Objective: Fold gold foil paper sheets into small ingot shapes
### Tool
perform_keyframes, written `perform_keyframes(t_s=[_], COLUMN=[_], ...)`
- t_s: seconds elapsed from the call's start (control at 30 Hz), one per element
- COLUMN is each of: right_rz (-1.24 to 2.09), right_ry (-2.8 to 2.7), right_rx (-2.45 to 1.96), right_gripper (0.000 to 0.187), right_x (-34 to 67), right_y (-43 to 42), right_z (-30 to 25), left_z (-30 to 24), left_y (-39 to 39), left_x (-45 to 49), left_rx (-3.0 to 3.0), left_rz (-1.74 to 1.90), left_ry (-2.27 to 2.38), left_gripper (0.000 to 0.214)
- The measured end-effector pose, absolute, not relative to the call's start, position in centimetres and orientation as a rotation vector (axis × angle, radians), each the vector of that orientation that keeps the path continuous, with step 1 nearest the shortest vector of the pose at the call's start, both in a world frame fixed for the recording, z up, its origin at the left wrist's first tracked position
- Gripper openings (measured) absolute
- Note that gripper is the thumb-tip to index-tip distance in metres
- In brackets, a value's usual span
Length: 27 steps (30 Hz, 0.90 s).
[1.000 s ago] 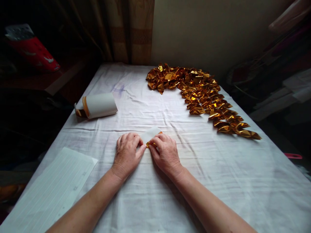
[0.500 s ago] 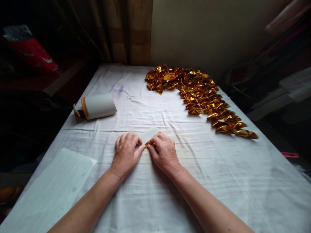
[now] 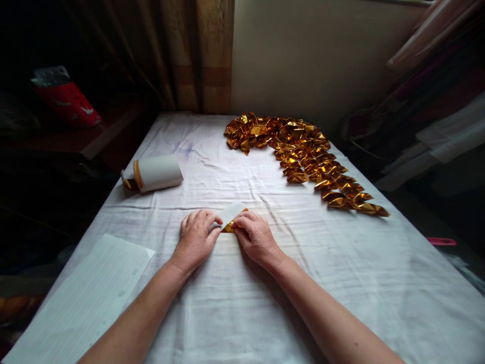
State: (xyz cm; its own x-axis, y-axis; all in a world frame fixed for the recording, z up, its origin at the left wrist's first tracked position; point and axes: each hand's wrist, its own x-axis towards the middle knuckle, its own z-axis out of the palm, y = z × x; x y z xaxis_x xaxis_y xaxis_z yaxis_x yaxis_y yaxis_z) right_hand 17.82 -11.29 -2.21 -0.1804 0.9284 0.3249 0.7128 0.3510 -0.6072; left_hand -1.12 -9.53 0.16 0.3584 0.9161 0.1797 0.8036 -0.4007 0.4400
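A small piece of gold foil paper (image 3: 234, 211) with a white back lies on the cloth between my hands, its near edge folded over to show a gold strip. My left hand (image 3: 197, 233) has its thumb and curled fingertips on the left corner of the piece. At the folded edge on the right, the thumb and fingers of my right hand (image 3: 257, 236) pinch the foil. Both hands rest low on the table, and my right fingers cover part of the fold.
A garland of folded gold foil (image 3: 303, 146) curves along the far right of the white tablecloth (image 3: 242, 313). At the left lie a white paper roll (image 3: 161, 172) with gold foil inside and a lined paper sheet (image 3: 91, 288). A red container (image 3: 70, 101) stands on a side surface.
The view has tilted up slightly. My fingertips have moved a little apart along the fold, and more of the gold strip shows between them.
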Motion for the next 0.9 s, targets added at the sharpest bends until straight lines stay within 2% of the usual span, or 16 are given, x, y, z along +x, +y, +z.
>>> perform_keyframes(t_s=[0.17,0.37,0.47,0.73,0.8,0.9], right_rz=[0.390,0.491,0.471,0.296,0.210,0.093], right_ry=[-1.932,-1.863,-1.850,-1.980,-2.012,-2.063], right_rx=[-1.421,-1.299,-1.259,-1.319,-1.354,-1.358], right_gripper=[0.010,0.016,0.023,0.044,0.041,0.022], right_x=[17.7,18.4,19.4,20.7,20.7,20.7], right_y=[-11.3,-11.6,-11.7,-11.3,-11.1,-11.2], right_z=[-2.3,-1.7,-1.7,-2.2,-2.1,-1.6], left_z=[0.6,0.7,1.2,2.3,2.2,2.1], left_y=[-11.0,-10.6,-9.6,-8.0,-7.8,-7.7], left_x=[-0.3,0.2,0.3,-0.1,-0.8,-2.1], left_rx=[2.551,2.761,2.864,3.238,3.251,3.185], left_rz=[0.706,0.584,0.530,0.388,0.414,0.475], left_ry=[1.435,1.358,1.304,0.905,0.877,0.885], left_gripper=[0.018,0.012,0.011,0.024,0.026,0.028])
